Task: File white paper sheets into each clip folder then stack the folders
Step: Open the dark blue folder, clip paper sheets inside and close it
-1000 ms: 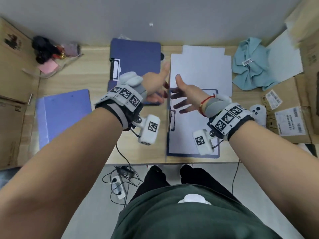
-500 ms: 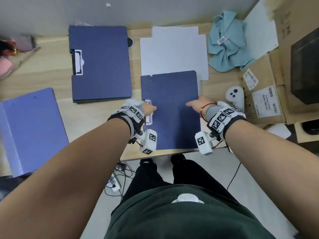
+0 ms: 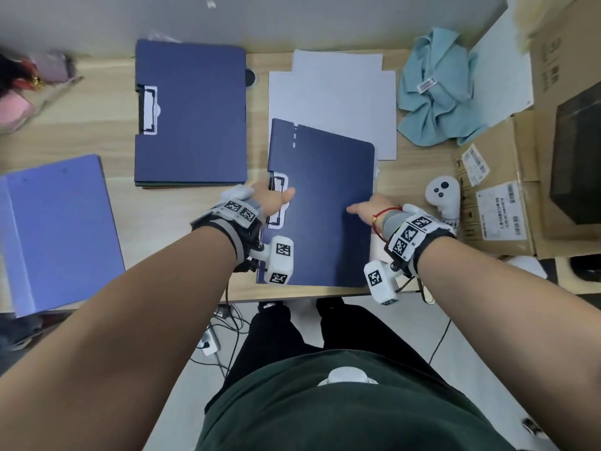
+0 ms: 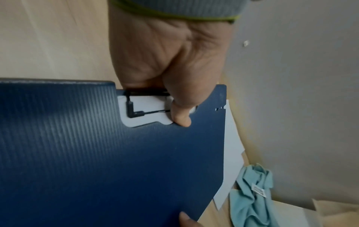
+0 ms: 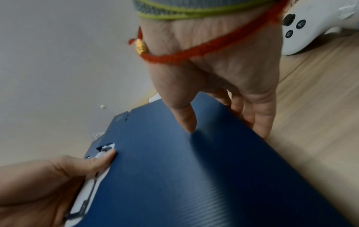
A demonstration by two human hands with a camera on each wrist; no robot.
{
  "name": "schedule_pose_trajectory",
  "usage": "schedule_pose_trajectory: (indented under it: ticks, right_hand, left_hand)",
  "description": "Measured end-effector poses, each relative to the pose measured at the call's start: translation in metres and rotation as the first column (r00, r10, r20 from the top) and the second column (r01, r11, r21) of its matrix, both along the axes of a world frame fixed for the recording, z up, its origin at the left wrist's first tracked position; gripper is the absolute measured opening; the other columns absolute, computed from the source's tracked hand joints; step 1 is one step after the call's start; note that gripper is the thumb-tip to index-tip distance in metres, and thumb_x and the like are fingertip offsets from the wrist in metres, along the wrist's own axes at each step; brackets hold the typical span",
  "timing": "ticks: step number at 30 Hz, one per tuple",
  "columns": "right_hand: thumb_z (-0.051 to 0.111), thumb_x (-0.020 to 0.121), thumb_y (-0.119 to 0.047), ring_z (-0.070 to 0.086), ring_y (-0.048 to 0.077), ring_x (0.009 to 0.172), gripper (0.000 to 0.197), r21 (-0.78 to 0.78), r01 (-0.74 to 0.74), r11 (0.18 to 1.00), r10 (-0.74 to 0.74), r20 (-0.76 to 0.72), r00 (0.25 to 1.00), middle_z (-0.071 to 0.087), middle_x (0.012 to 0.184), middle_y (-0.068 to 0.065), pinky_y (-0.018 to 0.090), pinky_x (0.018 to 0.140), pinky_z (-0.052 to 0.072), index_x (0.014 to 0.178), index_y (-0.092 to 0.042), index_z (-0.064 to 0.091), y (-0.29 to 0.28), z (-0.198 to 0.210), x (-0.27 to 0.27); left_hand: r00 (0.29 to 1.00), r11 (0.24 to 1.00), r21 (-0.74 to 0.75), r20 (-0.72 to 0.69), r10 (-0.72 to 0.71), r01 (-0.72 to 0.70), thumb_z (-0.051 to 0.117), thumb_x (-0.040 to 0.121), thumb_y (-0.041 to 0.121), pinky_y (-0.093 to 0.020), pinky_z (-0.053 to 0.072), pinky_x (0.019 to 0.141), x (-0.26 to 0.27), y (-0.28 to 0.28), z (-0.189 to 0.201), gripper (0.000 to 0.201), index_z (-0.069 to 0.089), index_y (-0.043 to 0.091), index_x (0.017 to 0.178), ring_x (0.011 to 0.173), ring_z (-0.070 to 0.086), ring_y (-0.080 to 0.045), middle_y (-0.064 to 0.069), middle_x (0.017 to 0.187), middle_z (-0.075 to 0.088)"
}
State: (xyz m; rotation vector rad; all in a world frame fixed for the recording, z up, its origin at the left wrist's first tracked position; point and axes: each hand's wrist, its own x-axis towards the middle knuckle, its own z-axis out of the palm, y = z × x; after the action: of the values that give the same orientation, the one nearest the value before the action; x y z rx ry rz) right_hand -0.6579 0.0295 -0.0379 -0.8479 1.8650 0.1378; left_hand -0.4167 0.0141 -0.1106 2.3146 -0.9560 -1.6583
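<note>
Both hands grip the closed folder (image 3: 328,203) between them: left hand (image 3: 271,198) at its clip edge (thumb on top), right hand (image 3: 367,208) opposite.

Bare bench (image 3: 201,206) lies open at nine o'clock of the held folder (image 3: 328,203); a white controller (image 3: 443,198) crowds three o'clock, loose paper sheets (image 3: 331,102) twelve.

A light wood-grain surface (image 3: 97,131) is set against a plain grey-white wall (image 3: 292,17). Brown cardboard boxes (image 3: 507,203) are placed at its right end. Below the near edge, a pale grey tiled floor (image 3: 455,340) is seen, on which a white power strip (image 3: 208,343) with black cables is laid. Even, diffuse lighting is observed.
</note>
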Motion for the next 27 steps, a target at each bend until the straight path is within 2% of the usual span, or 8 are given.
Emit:
schedule_pose_trajectory:
  ticks: [3, 5, 9, 15, 18, 21, 24, 27]
  right_hand:
    - [0.070, 0.065, -0.052, 0.059, 0.029, 0.116, 0.079, -0.079, 0.065, 0.995, -0.057, 0.094, 0.994, 0.062, 0.128, 0.003, 0.041, 0.102, 0.046, 0.132, -0.013, 0.053, -0.002, -0.007, -0.002]
    - [0.070, 0.073, -0.052, 0.062, 0.024, 0.112, 0.065, -0.102, 0.120, 0.988, -0.100, 0.177, 0.979, 0.066, 0.122, -0.001, 0.043, 0.099, 0.049, 0.127, -0.018, 0.058, -0.005, -0.007, 0.000]
    - [0.061, 0.094, -0.032, 0.065, 0.025, 0.097, 0.025, -0.099, 0.140, 0.985, -0.092, 0.385, 0.918, 0.068, 0.111, 0.001, 0.042, 0.090, 0.054, 0.116, -0.019, 0.061, -0.021, 0.034, 0.042]
    - [0.053, 0.099, -0.014, 0.062, 0.014, 0.073, 0.015, -0.210, 0.216, 0.953, -0.085, 0.500, 0.862, 0.066, 0.088, -0.001, 0.028, 0.062, 0.051, 0.112, -0.016, 0.059, -0.070, 0.064, 0.114]
    - [0.053, 0.099, -0.014, 0.062, 0.015, 0.076, 0.013, -0.219, 0.225, 0.949, -0.092, 0.492, 0.866, 0.066, 0.091, -0.001, 0.031, 0.067, 0.053, 0.109, -0.016, 0.060, -0.093, 0.062, 0.144]
    - [0.054, 0.098, -0.019, 0.064, 0.022, 0.090, 0.015, -0.185, 0.197, 0.963, -0.092, 0.462, 0.882, 0.067, 0.103, 0.002, 0.041, 0.084, 0.055, 0.112, -0.018, 0.062, -0.112, 0.052, 0.182]
    - [0.058, 0.094, -0.026, 0.064, 0.028, 0.104, 0.024, -0.176, 0.138, 0.975, -0.064, 0.373, 0.925, 0.067, 0.116, 0.004, 0.048, 0.092, 0.053, 0.117, -0.019, 0.060, -0.132, 0.016, 0.199]
    - [0.060, 0.077, -0.039, 0.064, 0.034, 0.107, 0.045, -0.219, 0.019, 0.976, 0.032, 0.225, 0.974, 0.067, 0.117, 0.006, 0.051, 0.095, 0.051, 0.117, -0.018, 0.060, -0.150, -0.036, 0.213]
  left_hand:
    - [0.999, 0.990, -0.138, -0.008, 0.032, -0.033, 0.073, 0.074, 0.037, -0.047, 0.053, 0.095, -0.005, -0.008, 0.074, 0.033, 0.062, 0.019, 0.098, 0.093, 0.066, -0.027, -0.002, 0.096, 0.069]
    - [0.999, 0.984, -0.173, -0.025, 0.031, -0.035, 0.071, 0.081, 0.026, -0.048, 0.054, 0.092, 0.004, -0.018, 0.093, 0.017, 0.055, 0.021, 0.082, 0.082, 0.061, -0.025, -0.003, 0.086, 0.064]
    - [0.992, 0.953, -0.277, 0.005, 0.126, -0.120, 0.070, 0.067, 0.035, -0.054, 0.054, 0.091, 0.061, -0.047, 0.130, 0.036, 0.060, 0.010, 0.091, 0.082, 0.064, -0.028, -0.011, 0.092, 0.067]
    - [0.984, 0.957, -0.288, 0.165, 0.073, -0.023, 0.076, 0.072, 0.048, -0.043, 0.053, 0.089, 0.145, -0.075, 0.170, 0.050, 0.068, 0.003, 0.092, 0.088, 0.064, -0.027, -0.013, 0.097, 0.070]
    - [0.965, 0.979, -0.201, 0.261, 0.033, 0.021, 0.075, 0.060, 0.065, -0.042, 0.054, 0.082, 0.181, -0.075, 0.156, 0.065, 0.064, 0.003, 0.080, 0.080, 0.065, -0.033, -0.016, 0.084, 0.070]
    - [0.954, 0.995, -0.095, 0.298, 0.000, 0.030, 0.066, 0.036, 0.078, -0.047, 0.056, 0.090, 0.221, -0.070, 0.126, 0.088, 0.070, 0.006, 0.087, 0.088, 0.069, -0.031, -0.013, 0.095, 0.074]
    - [0.925, 0.989, 0.031, 0.349, -0.148, 0.147, 0.068, 0.055, 0.074, -0.044, 0.051, 0.096, 0.232, -0.061, 0.117, 0.082, 0.065, 0.012, 0.110, 0.103, 0.065, -0.032, -0.005, 0.112, 0.069]
    - [0.860, 0.980, 0.118, 0.471, -0.196, 0.159, 0.063, 0.039, 0.078, -0.043, 0.051, 0.092, 0.245, -0.058, 0.097, 0.104, 0.055, 0.021, 0.125, 0.101, 0.062, -0.032, -0.004, 0.114, 0.066]
